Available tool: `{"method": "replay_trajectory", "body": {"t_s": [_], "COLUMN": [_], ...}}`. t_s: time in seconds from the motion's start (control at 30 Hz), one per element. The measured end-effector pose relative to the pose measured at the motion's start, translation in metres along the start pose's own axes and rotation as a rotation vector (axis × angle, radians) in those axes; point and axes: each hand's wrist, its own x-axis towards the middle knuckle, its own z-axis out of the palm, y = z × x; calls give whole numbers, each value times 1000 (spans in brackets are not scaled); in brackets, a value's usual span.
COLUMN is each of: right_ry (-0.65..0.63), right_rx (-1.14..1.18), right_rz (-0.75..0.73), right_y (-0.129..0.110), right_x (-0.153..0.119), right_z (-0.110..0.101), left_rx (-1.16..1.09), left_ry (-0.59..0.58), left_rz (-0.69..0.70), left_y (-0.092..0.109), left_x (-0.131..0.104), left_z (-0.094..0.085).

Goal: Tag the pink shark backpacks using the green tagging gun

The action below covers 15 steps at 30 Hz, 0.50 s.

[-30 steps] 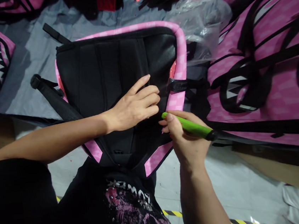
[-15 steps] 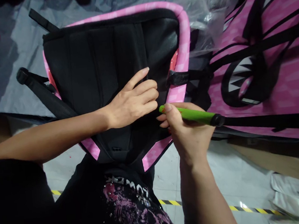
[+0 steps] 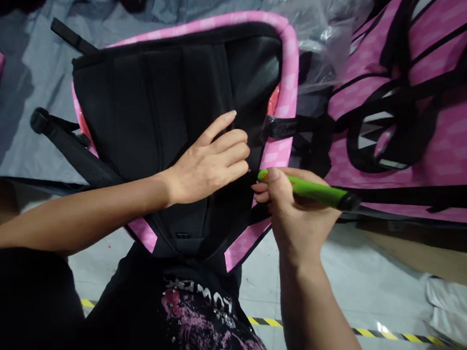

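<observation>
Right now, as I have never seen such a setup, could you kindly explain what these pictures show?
There is no machine here, just a person's bare left hand and right hand. Every picture comes from one camera worn on the person's head, looking forward and down. A black backpack with pink edging lies over a grey sheet. The left hand lies across its black panel; the right holds a green, pen-like tool with a dark end. Pink bags and clear plastic lie beyond the backpack's right side.

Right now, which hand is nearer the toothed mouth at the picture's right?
Right. The right hand, gripping the green tool, is below and left of the toothed mouth; the left hand is farther left, on the black back panel.
</observation>
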Motion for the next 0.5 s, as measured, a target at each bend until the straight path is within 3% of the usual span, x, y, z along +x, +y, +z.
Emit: {"method": "replay_trajectory", "body": {"t_s": [0.13,0.33,0.43,0.5], "right_ry": [-41,-65,-32,-94], "right_rx": [8,-25,-58,-99], "right_rz": [34,20,4,45], "right_y": [-3,-4,-9,-9], "right_x": [2,5,5,6], "right_z": [0,1,-3,-7], "left_rx": [20,-49,-63,-83], "left_ry": [66,55,142,200], "left_rz": [11,-12,2,18], "left_y": [0,-1,0,-1], "left_x": [-1,-2,0,1], "left_z": [1,4,-2,-6]}}
